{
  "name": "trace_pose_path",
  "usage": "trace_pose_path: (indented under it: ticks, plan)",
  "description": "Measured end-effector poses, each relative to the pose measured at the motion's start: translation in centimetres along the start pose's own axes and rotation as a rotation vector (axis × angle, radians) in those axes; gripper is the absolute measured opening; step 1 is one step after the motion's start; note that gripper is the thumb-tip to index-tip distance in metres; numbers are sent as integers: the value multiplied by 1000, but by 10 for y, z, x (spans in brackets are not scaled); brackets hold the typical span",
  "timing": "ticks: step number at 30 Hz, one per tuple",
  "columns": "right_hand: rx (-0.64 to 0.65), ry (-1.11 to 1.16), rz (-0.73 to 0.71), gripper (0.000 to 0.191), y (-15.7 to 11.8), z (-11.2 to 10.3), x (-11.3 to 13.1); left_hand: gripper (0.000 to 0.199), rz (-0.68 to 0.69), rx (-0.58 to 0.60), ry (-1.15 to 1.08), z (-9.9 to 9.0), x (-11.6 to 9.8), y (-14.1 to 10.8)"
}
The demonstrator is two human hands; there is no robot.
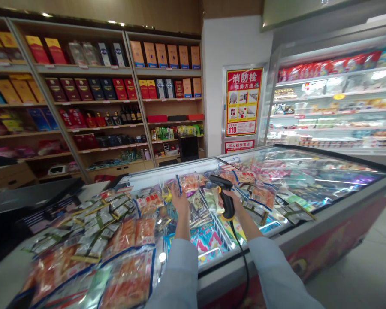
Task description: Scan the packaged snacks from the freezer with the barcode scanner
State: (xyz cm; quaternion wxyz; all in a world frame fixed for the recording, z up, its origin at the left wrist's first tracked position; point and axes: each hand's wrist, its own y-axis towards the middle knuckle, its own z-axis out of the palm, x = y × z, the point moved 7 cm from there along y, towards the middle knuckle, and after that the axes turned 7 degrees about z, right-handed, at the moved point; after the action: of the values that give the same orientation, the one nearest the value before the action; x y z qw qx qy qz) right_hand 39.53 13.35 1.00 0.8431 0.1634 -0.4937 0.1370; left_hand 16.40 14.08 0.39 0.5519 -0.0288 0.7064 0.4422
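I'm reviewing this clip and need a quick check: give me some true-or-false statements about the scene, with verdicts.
1. The right hand holds a scanner. True.
2. The scanner is cordless. False: a cord hangs from it.
3. The left hand is open at packets on a chest freezer. True.
4. The shelves hold only bottles. False: they mostly hold boxes.
5. A red sign stands behind the freezer. True.

Two hands (182,199) — one corded barcode scanner (227,201), one chest freezer (334,214)
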Motion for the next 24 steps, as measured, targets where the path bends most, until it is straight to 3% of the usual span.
trace_pose_path:
  ticks: [6,9,13,19,24]
  plan:
    - [58,4,-26,29,-9,36,19,59,-22,-36,-253,-37,-42,24]
    - [156,10,-57,28,-6,70,27,62,-20,-152,-393,-76,-66,43]
    - [292,23,-79,29,4,127,25,66,64,-260,-376,-139,-97,67]
    - [413,90,-25,29,22,205,-14,77,245,-344,-275,-222,-130,84]
    - [415,118,124,29,39,238,-67,59,321,-335,9,-271,-122,92]
